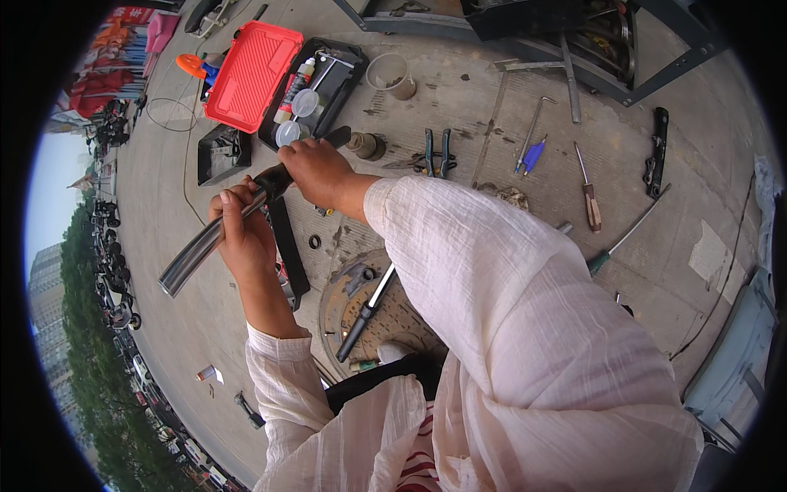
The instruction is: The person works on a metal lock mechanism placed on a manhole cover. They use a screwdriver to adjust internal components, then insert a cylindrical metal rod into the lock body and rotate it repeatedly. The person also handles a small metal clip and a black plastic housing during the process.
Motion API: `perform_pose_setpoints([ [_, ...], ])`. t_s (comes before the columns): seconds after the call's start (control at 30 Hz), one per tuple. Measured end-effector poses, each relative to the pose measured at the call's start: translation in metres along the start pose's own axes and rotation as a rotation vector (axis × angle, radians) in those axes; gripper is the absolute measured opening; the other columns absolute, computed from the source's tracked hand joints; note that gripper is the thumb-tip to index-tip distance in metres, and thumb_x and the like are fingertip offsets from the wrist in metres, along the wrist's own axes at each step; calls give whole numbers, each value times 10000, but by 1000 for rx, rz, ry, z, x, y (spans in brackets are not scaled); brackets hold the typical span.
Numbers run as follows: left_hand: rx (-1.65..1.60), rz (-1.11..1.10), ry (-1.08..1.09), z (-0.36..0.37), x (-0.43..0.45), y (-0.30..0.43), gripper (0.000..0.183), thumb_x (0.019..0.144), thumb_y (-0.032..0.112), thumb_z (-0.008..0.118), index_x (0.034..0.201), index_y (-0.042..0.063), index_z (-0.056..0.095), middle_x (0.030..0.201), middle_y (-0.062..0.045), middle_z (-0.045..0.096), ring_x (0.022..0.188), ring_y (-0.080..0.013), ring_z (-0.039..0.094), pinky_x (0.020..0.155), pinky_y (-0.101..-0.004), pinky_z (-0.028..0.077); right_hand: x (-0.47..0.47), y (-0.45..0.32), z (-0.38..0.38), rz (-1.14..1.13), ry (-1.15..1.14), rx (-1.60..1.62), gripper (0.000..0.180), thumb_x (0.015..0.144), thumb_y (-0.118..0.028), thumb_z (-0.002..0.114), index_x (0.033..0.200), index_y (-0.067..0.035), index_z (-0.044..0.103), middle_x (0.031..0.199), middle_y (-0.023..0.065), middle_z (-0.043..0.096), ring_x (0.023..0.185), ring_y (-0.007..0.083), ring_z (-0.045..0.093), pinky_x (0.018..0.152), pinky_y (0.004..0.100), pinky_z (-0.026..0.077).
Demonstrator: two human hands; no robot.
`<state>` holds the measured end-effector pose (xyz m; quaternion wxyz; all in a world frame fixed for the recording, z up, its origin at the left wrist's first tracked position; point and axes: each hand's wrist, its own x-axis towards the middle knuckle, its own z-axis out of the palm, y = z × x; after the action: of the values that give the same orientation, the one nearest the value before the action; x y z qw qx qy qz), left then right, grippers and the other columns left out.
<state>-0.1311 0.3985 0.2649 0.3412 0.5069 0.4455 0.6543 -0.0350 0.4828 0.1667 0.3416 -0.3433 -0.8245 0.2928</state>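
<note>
My left hand (243, 224) is closed around the chrome tube (192, 255) of what looks like a scooter fork leg. Its bare end points to the lower left. Further up, my right hand (320, 172) grips the black sleeve (274, 178) of the same leg, and a dark end sticks out beyond the knuckles. The fork leg is held in the air at a slant. Below my right forearm, a second chrome and black fork leg (367, 312) lies over a round manhole cover (332, 289), partly hidden by my sleeve. A black ring (315, 242) rests on the concrete.
An open red-lidded toolbox (255, 74) holds bottles and a T-handle wrench. Nearby are a plastic tub (388, 72), a small can (366, 146), pliers (438, 154) and a black parts bin (224, 154). Screwdrivers (590, 203) lie rightward, a metal-framed stand (430, 24) ahead.
</note>
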Motion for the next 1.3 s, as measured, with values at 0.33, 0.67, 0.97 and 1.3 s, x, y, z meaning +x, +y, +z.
perform_pose_setpoints([
  [0.33,8,-2,14,0,0,0,209,1007,191,511,854,49,500,843,-78,528,946,-231,516,1028,-436,339,0,-1,0,1,5,0,358,799,-118,641,1131,-36,533,1104,128,596,1049,304,580,871,483,450],
  [0.67,16,-1,15,2,0,1,213,1006,192,514,840,59,501,828,-72,527,939,-233,510,1022,-441,339,0,0,2,16,2,5,347,806,-97,619,1135,-31,528,1115,133,592,1070,306,576,898,510,451],
  [0.97,38,-13,34,2,0,-1,245,1013,225,493,826,67,500,807,-58,487,924,-228,494,1070,-462,304,-1,-1,1,24,-1,14,365,797,-100,639,1137,-32,527,1119,133,589,1073,309,578,909,531,452],
  [1.3,59,-11,31,3,0,-1,238,1014,224,493,837,66,505,812,-59,487,928,-230,494,1070,-459,303,-1,-1,-1,28,-19,13,397,792,-112,668,1145,-26,511,1122,137,579,1089,314,558,891,500,448],
])
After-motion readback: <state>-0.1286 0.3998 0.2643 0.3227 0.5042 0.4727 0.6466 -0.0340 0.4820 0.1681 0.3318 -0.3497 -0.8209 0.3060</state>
